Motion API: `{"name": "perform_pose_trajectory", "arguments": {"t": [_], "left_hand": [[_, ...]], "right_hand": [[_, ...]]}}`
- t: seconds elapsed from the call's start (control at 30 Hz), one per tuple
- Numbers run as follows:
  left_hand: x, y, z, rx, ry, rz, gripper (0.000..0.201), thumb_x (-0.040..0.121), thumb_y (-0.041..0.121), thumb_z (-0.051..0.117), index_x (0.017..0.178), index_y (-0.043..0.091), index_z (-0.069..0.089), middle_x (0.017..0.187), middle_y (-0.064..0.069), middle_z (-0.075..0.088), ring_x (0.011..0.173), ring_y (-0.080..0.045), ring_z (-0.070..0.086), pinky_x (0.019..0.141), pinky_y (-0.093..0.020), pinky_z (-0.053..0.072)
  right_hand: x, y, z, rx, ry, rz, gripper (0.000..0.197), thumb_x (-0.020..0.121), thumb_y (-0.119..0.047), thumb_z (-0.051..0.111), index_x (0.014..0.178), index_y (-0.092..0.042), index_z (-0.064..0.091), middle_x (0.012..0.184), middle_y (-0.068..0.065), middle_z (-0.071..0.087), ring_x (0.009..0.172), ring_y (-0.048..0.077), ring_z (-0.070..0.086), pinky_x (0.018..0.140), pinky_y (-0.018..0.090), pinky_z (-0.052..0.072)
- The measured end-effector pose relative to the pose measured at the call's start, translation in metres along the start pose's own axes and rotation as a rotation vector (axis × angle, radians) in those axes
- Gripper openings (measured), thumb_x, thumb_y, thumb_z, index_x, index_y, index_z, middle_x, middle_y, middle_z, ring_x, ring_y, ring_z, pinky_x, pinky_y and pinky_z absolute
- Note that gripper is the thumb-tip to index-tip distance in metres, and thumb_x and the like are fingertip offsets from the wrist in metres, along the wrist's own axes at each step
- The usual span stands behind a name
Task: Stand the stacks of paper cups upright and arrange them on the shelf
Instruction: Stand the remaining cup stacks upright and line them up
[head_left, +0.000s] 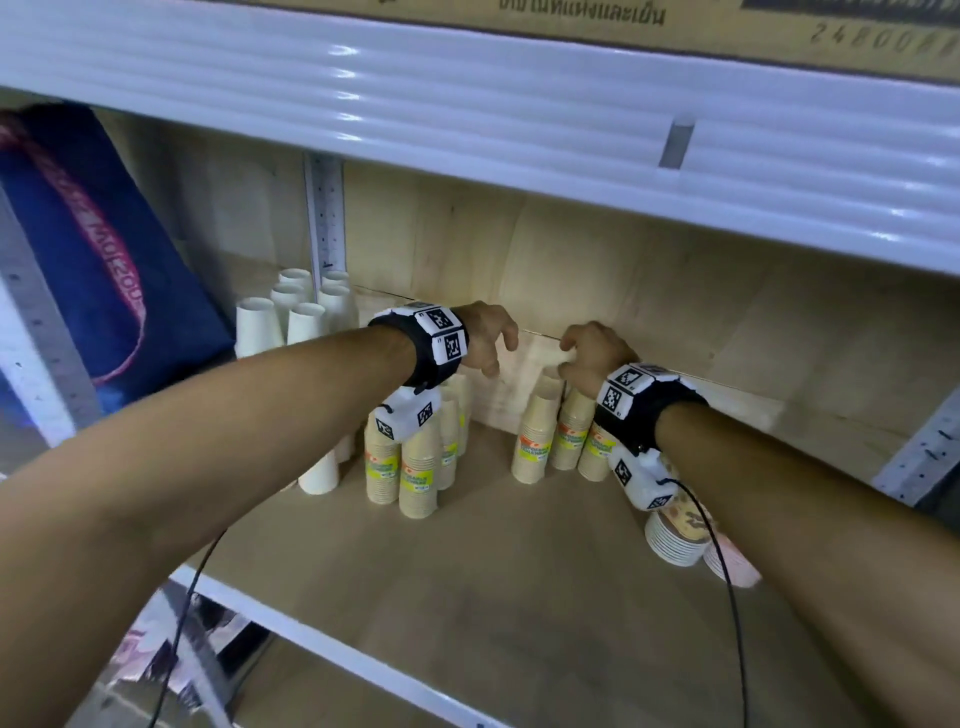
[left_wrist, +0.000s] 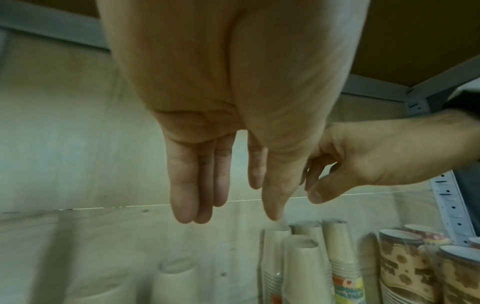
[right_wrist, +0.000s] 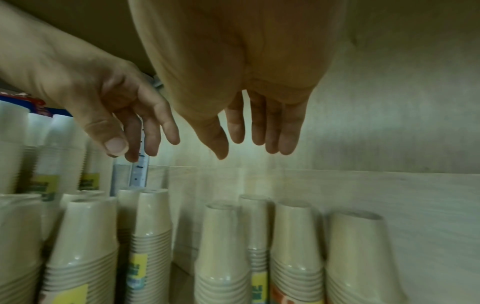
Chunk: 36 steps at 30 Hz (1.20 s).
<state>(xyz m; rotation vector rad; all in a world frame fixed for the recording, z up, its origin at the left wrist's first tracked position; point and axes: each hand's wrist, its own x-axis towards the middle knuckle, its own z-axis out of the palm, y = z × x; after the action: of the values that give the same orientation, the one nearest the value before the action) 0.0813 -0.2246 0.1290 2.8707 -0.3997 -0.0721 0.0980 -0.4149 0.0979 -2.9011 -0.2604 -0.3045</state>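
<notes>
Two groups of brown paper cup stacks stand rim-down on the wooden shelf (head_left: 519, 597): a left group (head_left: 415, 462) and a right group (head_left: 550, 431). My left hand (head_left: 496, 358) hovers above the left group, fingers hanging straight and holding nothing. My right hand (head_left: 569, 358) hangs just over the right group's tops with relaxed fingers. In the left wrist view the left hand (left_wrist: 233, 205) is empty above the stacks (left_wrist: 298, 257). In the right wrist view the right hand (right_wrist: 249, 148) is empty above the stacks (right_wrist: 293, 246), apart from them.
White cup stacks (head_left: 291, 317) stand at the back left beside a blue bag (head_left: 93, 249). Patterned cup stacks (head_left: 675, 535) sit at the right under my right forearm. The upper shelf's white edge (head_left: 519, 119) hangs low overhead. A metal upright (head_left: 326, 218) stands at the back.
</notes>
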Motion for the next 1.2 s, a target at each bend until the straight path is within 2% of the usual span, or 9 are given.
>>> {"name": "perform_pose_trajectory", "arguments": {"t": [0.13, 0.23, 0.3, 0.47, 0.6, 0.8, 0.93, 1.07, 1.2], "left_hand": [[-0.021, -0.024, -0.006, 0.012, 0.030, -0.070, 0.045, 0.081, 0.019, 0.077, 0.122, 0.026, 0.060, 0.127, 0.003, 0.046, 0.104, -0.019, 0.052, 0.079, -0.025, 0.042], [-0.037, -0.038, -0.009, 0.007, 0.023, -0.111, 0.043, 0.083, 0.017, 0.076, 0.123, 0.022, 0.061, 0.121, 0.005, 0.043, 0.098, -0.018, 0.050, 0.076, -0.024, 0.039], [-0.045, -0.045, -0.011, 0.014, 0.014, -0.125, 0.042, 0.083, 0.016, 0.075, 0.123, 0.021, 0.061, 0.122, 0.004, 0.044, 0.102, -0.020, 0.052, 0.077, -0.025, 0.040], [-0.066, -0.061, -0.007, 0.006, -0.026, -0.174, 0.043, 0.082, 0.015, 0.075, 0.122, 0.023, 0.062, 0.127, 0.000, 0.051, 0.098, -0.021, 0.057, 0.070, -0.027, 0.046], [-0.079, -0.065, -0.001, 0.068, -0.017, -0.169, 0.044, 0.084, 0.014, 0.070, 0.126, 0.021, 0.061, 0.133, 0.000, 0.049, 0.109, -0.019, 0.053, 0.075, -0.025, 0.040], [-0.087, -0.066, 0.008, 0.113, -0.040, -0.164, 0.043, 0.085, 0.016, 0.070, 0.127, 0.020, 0.061, 0.132, -0.001, 0.051, 0.114, -0.023, 0.056, 0.078, -0.026, 0.046], [-0.086, -0.072, 0.015, 0.096, -0.083, -0.158, 0.034, 0.081, 0.016, 0.075, 0.115, 0.017, 0.069, 0.122, -0.004, 0.062, 0.105, -0.022, 0.060, 0.075, -0.027, 0.048], [-0.086, -0.073, 0.020, 0.124, -0.086, -0.162, 0.037, 0.082, 0.018, 0.074, 0.118, 0.013, 0.068, 0.119, -0.005, 0.064, 0.106, -0.023, 0.061, 0.081, -0.031, 0.051], [-0.085, -0.075, 0.028, 0.116, -0.111, -0.160, 0.037, 0.079, 0.016, 0.075, 0.115, 0.008, 0.069, 0.119, -0.011, 0.064, 0.107, -0.027, 0.062, 0.088, -0.037, 0.053]], "right_hand": [[-0.004, -0.030, 0.001, 0.024, 0.007, -0.048, 0.038, 0.082, -0.021, 0.062, 0.119, -0.019, 0.060, 0.127, 0.007, 0.055, 0.113, 0.026, 0.055, 0.085, 0.029, 0.045], [-0.008, -0.053, 0.003, 0.036, -0.004, -0.088, 0.038, 0.082, -0.021, 0.062, 0.120, -0.019, 0.061, 0.126, 0.007, 0.057, 0.112, 0.027, 0.057, 0.084, 0.029, 0.045], [-0.010, -0.066, 0.006, 0.057, -0.019, -0.100, 0.038, 0.083, -0.024, 0.062, 0.120, -0.021, 0.060, 0.126, 0.006, 0.058, 0.112, 0.027, 0.057, 0.086, 0.030, 0.045], [-0.022, -0.098, 0.017, 0.097, -0.055, -0.140, 0.028, 0.083, -0.027, 0.065, 0.111, -0.025, 0.063, 0.113, 0.003, 0.064, 0.103, 0.028, 0.062, 0.083, 0.030, 0.048], [-0.033, -0.117, 0.026, 0.121, -0.098, -0.170, 0.022, 0.079, -0.032, 0.066, 0.101, -0.028, 0.066, 0.105, 0.002, 0.067, 0.096, 0.026, 0.063, 0.077, 0.028, 0.050], [-0.048, -0.129, 0.032, 0.201, -0.166, -0.209, 0.026, 0.078, -0.043, 0.069, 0.090, -0.019, 0.069, 0.090, 0.003, 0.067, 0.085, 0.026, 0.064, 0.076, 0.033, 0.055], [-0.055, -0.134, 0.036, 0.230, -0.192, -0.238, 0.027, 0.075, -0.040, 0.074, 0.089, -0.019, 0.068, 0.087, 0.000, 0.065, 0.085, 0.023, 0.064, 0.075, 0.034, 0.054], [-0.062, -0.139, 0.037, 0.232, -0.194, -0.257, 0.033, 0.076, -0.041, 0.075, 0.094, -0.014, 0.066, 0.081, -0.002, 0.059, 0.082, 0.022, 0.061, 0.068, 0.030, 0.048], [-0.064, -0.146, 0.042, 0.212, -0.203, -0.251, 0.020, 0.077, -0.034, 0.075, 0.084, -0.020, 0.062, 0.087, 0.000, 0.062, 0.084, 0.022, 0.061, 0.066, 0.027, 0.044]]}}
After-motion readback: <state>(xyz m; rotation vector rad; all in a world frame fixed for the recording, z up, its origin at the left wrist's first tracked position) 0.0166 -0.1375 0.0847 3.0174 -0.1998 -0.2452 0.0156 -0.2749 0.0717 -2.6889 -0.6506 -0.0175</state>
